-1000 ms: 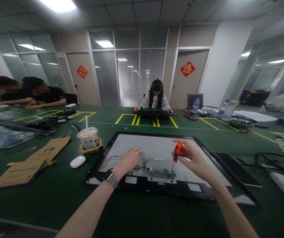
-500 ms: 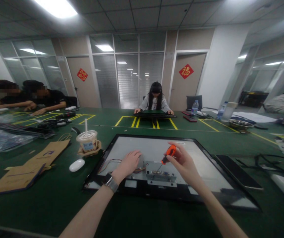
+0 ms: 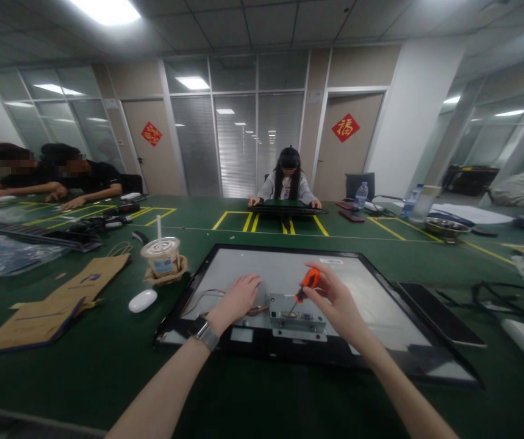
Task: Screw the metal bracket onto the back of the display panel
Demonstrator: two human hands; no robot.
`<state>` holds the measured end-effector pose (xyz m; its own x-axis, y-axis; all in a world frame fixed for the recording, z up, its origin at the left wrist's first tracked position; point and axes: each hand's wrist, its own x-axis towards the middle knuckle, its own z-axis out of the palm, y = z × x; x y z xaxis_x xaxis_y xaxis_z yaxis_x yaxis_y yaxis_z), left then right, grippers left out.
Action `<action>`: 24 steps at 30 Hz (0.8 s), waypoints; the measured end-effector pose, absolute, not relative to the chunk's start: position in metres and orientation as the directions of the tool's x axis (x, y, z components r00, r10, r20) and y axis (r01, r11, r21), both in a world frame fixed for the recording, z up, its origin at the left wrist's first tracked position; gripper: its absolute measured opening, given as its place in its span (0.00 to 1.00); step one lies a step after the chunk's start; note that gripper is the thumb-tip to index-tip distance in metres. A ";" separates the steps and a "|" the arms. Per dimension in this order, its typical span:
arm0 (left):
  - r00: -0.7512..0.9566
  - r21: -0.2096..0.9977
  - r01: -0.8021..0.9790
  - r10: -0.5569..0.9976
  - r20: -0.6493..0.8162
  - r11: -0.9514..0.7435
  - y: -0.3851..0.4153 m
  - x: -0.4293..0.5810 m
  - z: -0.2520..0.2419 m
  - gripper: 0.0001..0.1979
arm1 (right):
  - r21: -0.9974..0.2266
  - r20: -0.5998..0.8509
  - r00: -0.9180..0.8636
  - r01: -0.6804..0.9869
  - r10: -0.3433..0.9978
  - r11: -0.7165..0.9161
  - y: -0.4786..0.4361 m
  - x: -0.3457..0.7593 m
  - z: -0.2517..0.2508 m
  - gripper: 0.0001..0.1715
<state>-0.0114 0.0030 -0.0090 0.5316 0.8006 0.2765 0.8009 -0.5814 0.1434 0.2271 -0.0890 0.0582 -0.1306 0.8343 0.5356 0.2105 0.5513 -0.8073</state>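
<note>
A flat display panel (image 3: 366,281) with a black frame lies on the green table, its pale back facing up. Near its front edge sits a metal bracket (image 3: 298,326) with connector ports. My right hand (image 3: 335,299) grips an orange and black screwdriver (image 3: 308,283), which slants down to the left with its tip at the bracket. Whether the tip sits in a screw is too small to tell. My left hand (image 3: 238,299) rests flat on the panel left of the bracket, fingers stretched out, close to some thin wires (image 3: 204,294). A watch is on that wrist.
Left of the panel are a drink cup (image 3: 161,256) with a straw, a white mouse (image 3: 143,300) and a brown paper bag (image 3: 60,305). A black phone-like slab (image 3: 440,311) and cables lie to the right. Across the table a person (image 3: 287,177) holds another dark panel.
The screwdriver and my right hand have shifted slightly left, and the tip now meets the bracket further left. My left hand stays in place. The view has tilted very slightly.
</note>
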 end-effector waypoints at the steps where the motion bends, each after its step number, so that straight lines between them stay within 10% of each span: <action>1: 0.532 0.145 0.801 0.801 0.273 -0.581 0.003 -0.011 -0.009 0.19 | -0.801 0.539 -0.140 0.220 0.830 0.557 -0.090 0.226 0.059 0.23; 24: 0.539 0.127 0.800 0.795 0.279 -0.587 0.003 -0.012 -0.009 0.19 | -0.844 0.528 -0.055 0.083 0.848 0.531 -0.092 0.228 0.065 0.15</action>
